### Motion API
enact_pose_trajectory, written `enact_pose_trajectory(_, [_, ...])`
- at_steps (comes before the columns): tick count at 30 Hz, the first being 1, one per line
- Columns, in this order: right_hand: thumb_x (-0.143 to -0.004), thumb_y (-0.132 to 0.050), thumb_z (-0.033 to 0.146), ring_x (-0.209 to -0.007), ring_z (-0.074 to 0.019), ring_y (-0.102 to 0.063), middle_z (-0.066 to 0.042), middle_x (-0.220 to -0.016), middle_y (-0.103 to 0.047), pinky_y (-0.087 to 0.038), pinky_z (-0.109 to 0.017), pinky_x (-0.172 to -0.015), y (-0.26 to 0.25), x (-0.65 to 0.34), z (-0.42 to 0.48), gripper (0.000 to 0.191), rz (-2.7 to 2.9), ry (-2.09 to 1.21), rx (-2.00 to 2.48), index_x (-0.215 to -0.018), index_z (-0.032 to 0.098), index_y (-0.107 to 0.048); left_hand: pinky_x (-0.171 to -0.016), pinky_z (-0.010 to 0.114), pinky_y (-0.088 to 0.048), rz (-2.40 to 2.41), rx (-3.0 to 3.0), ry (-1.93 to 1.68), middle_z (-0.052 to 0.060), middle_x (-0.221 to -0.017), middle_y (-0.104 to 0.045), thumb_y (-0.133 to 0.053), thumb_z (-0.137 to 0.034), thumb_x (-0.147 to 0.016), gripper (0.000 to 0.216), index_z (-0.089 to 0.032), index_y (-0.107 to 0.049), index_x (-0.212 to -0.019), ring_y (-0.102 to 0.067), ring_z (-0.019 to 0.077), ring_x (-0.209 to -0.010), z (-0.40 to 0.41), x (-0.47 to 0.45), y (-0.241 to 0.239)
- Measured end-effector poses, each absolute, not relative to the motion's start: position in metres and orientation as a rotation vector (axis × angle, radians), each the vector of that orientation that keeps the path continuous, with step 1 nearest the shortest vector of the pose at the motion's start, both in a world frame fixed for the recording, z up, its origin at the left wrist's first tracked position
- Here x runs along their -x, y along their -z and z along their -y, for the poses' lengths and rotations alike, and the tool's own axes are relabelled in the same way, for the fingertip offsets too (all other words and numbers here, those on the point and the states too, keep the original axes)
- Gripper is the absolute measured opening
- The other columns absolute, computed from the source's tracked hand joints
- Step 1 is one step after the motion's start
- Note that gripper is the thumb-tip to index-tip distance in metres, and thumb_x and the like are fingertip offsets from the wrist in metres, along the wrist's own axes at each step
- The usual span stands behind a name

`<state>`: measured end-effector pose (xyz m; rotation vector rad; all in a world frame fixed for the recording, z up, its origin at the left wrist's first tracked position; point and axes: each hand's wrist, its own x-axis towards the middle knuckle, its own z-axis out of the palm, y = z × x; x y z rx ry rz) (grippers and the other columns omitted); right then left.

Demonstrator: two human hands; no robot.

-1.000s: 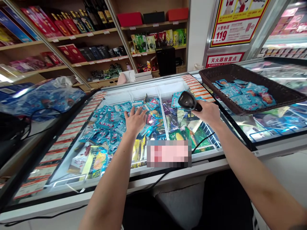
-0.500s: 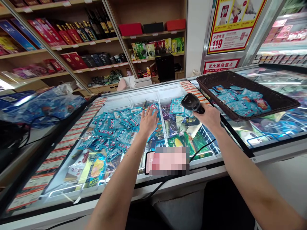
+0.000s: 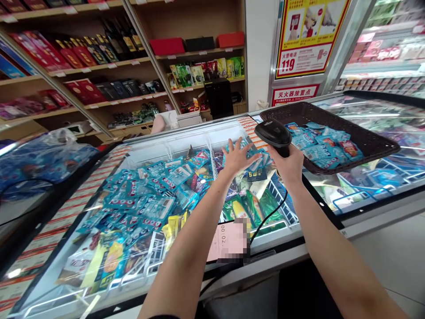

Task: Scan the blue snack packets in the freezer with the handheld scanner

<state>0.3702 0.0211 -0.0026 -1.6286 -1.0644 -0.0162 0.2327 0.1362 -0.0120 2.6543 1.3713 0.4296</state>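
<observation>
My left hand point(image 3: 237, 157) is spread open, palm down, above the freezer's right half, at a small group of blue snack packets point(image 3: 260, 160). Whether its fingers touch them I cannot tell. In my right hand point(image 3: 289, 167) is a black barcode scanner point(image 3: 274, 135), gripped by its handle, with its head pointing left. A black cable point(image 3: 278, 206) runs down from it. To the left of my hands, a large heap of blue snack packets point(image 3: 159, 181) is spread over the freezer's glass top. More blue packets point(image 3: 327, 144) lie in a dark brown basket point(image 3: 372, 137) at the right.
A phone point(image 3: 229, 241), partly pixelated, lies at the freezer's near edge, below my left forearm. Frozen goods in green bags point(image 3: 249, 208) show under the glass. At far left is a plastic bag of blue packets point(image 3: 63, 153). Shelves point(image 3: 199, 51) stand behind.
My left hand has moved right, from the edge of the big heap to the small group of packets. My right hand still holds the scanner, now closer to the basket. The view has shifted.
</observation>
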Motion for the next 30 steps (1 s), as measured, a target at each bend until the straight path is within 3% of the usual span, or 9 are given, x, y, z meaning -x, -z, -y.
enact_pose_trajectory(3, [-0.083,-0.057,0.058,-0.085,-0.0319,-0.070,-0.012,-0.086,-0.075,-0.052,-0.040,-0.073,0.005,-0.372,-0.024,0.043,1.061,0.005,1.604,-0.093,0.019,-0.073,-0.108,0.082,-0.008,-1.357,-2.651,-0.217,-0.001,-0.168,-0.011,-0.039,-0.082,-0.080,0.073,-0.047,-0.046,-0.143,0.005,0.0511,-0.150,-0.148,-0.257,0.011])
enact_pose_trajectory(6, [-0.083,-0.058,0.056,-0.085,-0.0314,-0.070,-0.011,-0.085,-0.075,-0.051,-0.038,-0.072,0.003,-0.370,-0.022,0.040,1.095,0.007,1.610,-0.093,0.020,-0.073,-0.103,0.085,-0.015,-1.333,-2.665,0.005,0.004,-0.163,-0.026,-0.044,-0.083,-0.075,0.078,-0.047,-0.044,-0.144,-0.007,0.0541,-0.148,-0.154,-0.268,0.014])
enact_pose_trajectory(8, [-0.083,-0.058,0.055,-0.085,-0.0315,-0.070,-0.012,-0.085,-0.075,-0.051,-0.038,-0.072,0.001,-0.366,-0.020,0.039,1.123,0.025,1.631,-0.093,0.021,-0.073,-0.102,0.084,-0.020,-1.308,-2.697,0.048,0.007,-0.159,-0.034,-0.046,-0.082,-0.074,0.081,-0.045,-0.041,-0.146,-0.013,0.0539,-0.147,-0.152,-0.268,0.016])
enact_pose_trajectory(15, [-0.082,-0.056,0.057,-0.086,-0.0326,-0.069,-0.012,-0.089,-0.076,-0.048,-0.036,-0.070,0.004,-0.355,-0.015,0.042,1.252,0.073,1.689,-0.096,0.021,-0.072,-0.106,0.074,-0.030,-1.282,-2.769,-0.024,0.010,-0.154,-0.041,-0.041,-0.085,-0.075,0.083,-0.042,-0.042,-0.146,-0.030,0.0471,-0.141,-0.117,-0.229,0.017])
enact_pose_trajectory(25, [-0.081,-0.060,0.053,-0.078,-0.0297,-0.069,-0.009,-0.079,-0.074,-0.042,-0.033,-0.066,0.013,-0.338,-0.016,0.038,1.449,0.188,1.803,-0.098,0.022,-0.072,-0.110,0.076,-0.020,-1.312,-2.712,-0.062,0.007,-0.156,-0.040,-0.038,-0.087,-0.075,0.082,-0.042,-0.046,-0.143,-0.024,0.0443,-0.146,-0.092,-0.172,0.015])
enact_pose_trajectory(30, [-0.080,-0.061,0.053,-0.078,-0.0272,-0.068,-0.007,-0.082,-0.075,-0.039,-0.031,-0.065,0.007,-0.326,-0.015,0.041,1.633,0.183,1.850,-0.107,0.025,-0.071,-0.121,0.066,-0.007,-1.223,-2.692,-0.399,0.003,-0.161,-0.034,-0.023,-0.064,-0.096,0.063,-0.032,-0.043,-0.146,-0.018,0.0318,-0.152,-0.093,-0.153,0.018])
